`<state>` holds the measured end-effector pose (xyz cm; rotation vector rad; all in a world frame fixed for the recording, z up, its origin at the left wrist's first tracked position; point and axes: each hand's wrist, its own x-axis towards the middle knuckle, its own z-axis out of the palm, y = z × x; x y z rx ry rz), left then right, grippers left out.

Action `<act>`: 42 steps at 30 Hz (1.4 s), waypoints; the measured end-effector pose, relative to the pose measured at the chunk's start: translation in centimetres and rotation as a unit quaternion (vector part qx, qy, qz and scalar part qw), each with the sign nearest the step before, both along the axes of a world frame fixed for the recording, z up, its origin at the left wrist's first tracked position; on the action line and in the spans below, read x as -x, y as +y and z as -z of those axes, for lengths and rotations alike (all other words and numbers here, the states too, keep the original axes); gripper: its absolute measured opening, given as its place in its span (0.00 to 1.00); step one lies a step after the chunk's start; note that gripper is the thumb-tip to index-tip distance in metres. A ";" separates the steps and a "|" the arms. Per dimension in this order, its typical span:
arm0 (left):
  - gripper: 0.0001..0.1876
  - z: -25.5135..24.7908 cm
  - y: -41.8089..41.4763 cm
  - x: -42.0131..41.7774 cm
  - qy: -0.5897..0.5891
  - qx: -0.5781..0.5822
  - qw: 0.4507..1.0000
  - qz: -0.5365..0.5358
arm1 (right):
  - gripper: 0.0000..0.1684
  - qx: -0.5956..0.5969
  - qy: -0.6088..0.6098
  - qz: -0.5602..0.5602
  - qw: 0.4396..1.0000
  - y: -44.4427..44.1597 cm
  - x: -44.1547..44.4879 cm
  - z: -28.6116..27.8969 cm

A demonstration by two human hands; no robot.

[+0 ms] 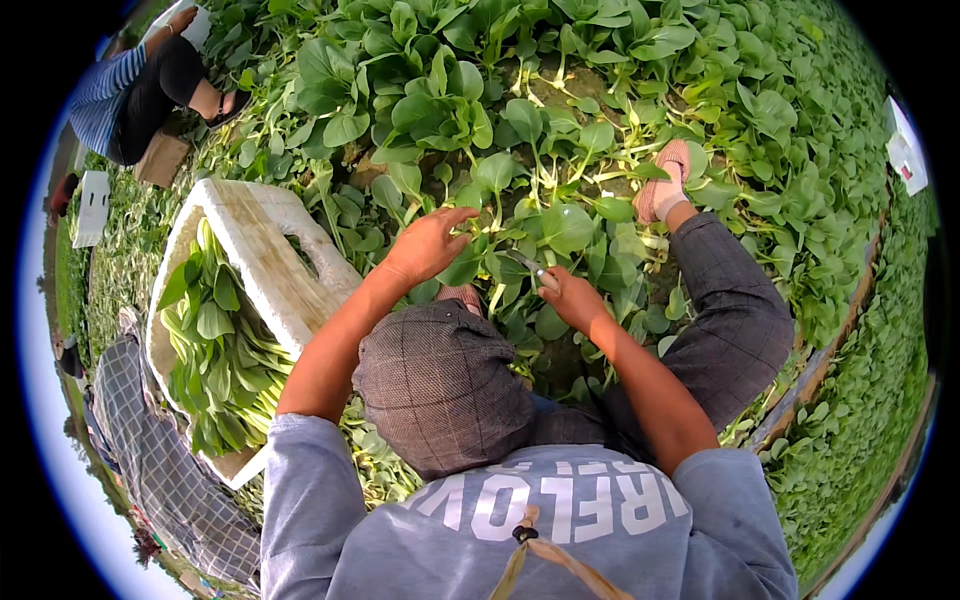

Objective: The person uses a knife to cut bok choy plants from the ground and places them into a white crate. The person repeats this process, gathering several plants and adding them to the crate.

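My left hand (431,241) reaches over leafy greens with thumb and fingers apart, and nothing shows in it. Beneath and just beyond it is a broad-leaved green plant (495,172), like bok choy. In my right hand (576,298) is a small knife (528,262) with a pale handle, its blade pointing left among the leaves. A large round leaf (568,227) stands just past the knife. To my left, a white foam box (247,217) lies tipped on its side. Stacked inside are cut leafy greens (225,352), stems and leaves together.
Dense rows of greens (772,112) spread ahead and right. Loose pale stems and leaves (551,176) litter the soil. A person (127,97) sits at upper left near another foam box (91,208). A checked cloth (165,465) lies left. A narrow strip edge (817,367) runs along the right.
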<state>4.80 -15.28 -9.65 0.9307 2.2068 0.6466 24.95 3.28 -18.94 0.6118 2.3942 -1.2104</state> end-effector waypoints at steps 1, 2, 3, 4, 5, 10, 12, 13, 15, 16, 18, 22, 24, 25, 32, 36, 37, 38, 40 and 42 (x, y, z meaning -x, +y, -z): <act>0.22 2.1 0.9 -0.7 -0.014 -0.005 0.999 0.034 | 0.26 0.002 -0.009 -0.005 1.000 -0.3 0.2 0.2; 0.23 4.5 1.5 -1.6 0.010 -0.023 0.997 0.073 | 0.26 0.003 -0.015 -0.010 1.000 -0.5 0.6 0.4; 0.24 6.4 1.5 -2.3 0.038 -0.039 0.992 0.112 | 0.26 0.005 -0.019 -0.016 1.000 -0.6 1.1 0.5; 0.25 7.9 1.4 -2.5 0.000 0.042 0.992 0.122 | 0.25 0.018 -0.046 -0.026 0.998 -0.5 1.5 -0.1; 0.25 8.8 1.5 -2.9 -0.040 0.121 0.983 0.133 | 0.25 0.019 -0.038 -0.023 0.999 -0.1 1.6 -0.1; 0.26 7.5 -1.4 -2.6 -0.151 0.098 0.983 -0.017 | 0.26 0.011 -0.007 0.009 1.000 1.9 1.4 0.4; 0.26 5.3 -2.8 -3.1 -0.212 0.081 0.964 -0.140 | 0.22 0.015 -0.013 0.018 1.000 1.7 1.8 -0.7; 0.26 5.0 -4.1 -3.2 -0.191 0.075 0.968 -0.145 | 0.22 0.012 -0.009 0.019 1.000 1.5 2.1 -1.4; 0.25 5.5 -6.5 -3.5 -0.150 0.062 0.974 -0.156 | 0.23 0.005 -0.002 0.020 1.000 1.2 2.6 -2.7; 0.25 5.4 -7.5 -3.8 -0.133 0.057 0.976 -0.164 | 0.23 0.001 0.051 0.029 0.998 1.2 2.5 -3.2; 0.25 4.3 -9.6 -3.7 -0.115 0.048 0.979 -0.160 | 0.23 0.003 0.087 0.034 0.996 1.3 2.9 -5.0; 0.25 2.1 -11.3 -2.7 -0.140 0.003 0.982 -0.124 | 0.22 -0.041 0.148 0.035 0.987 4.3 2.9 -10.7; 0.25 0.5 -12.5 -2.3 -0.130 -0.021 0.984 -0.123 | 0.22 -0.056 0.183 0.032 0.981 6.5 3.5 -14.1; 0.25 1.0 -12.7 -2.3 -0.135 -0.041 0.983 -0.120 | 0.22 -0.064 0.171 0.026 0.983 8.0 3.6 -15.5; 0.24 -0.5 -11.3 -0.2 -0.199 -0.149 0.943 -0.220 | 0.23 -0.188 0.175 -0.006 0.966 14.8 5.8 -22.6; 0.23 -3.5 -5.5 5.1 -0.070 -0.088 0.979 -0.172 | 0.21 -0.177 0.136 -0.054 0.973 18.0 9.4 -20.0; 0.22 -4.7 -3.3 6.2 -0.045 -0.095 0.983 -0.151 | 0.21 -0.173 0.116 -0.074 0.975 18.7 10.3 -19.1; 0.22 -5.2 -1.2 7.4 -0.013 -0.069 0.989 -0.134 | 0.21 -0.153 0.077 -0.081 0.982 18.9 11.5 -17.6; 0.22 -6.0 3.5 9.4 0.025 -0.054 0.995 -0.084 | 0.21 -0.146 0.053 -0.116 0.981 19.3 13.6 -13.4; 0.22 -4.5 7.6 11.9 0.064 -0.025 0.997 -0.023 | 0.20 -0.098 0.034 -0.129 0.986 18.5 16.3 -9.1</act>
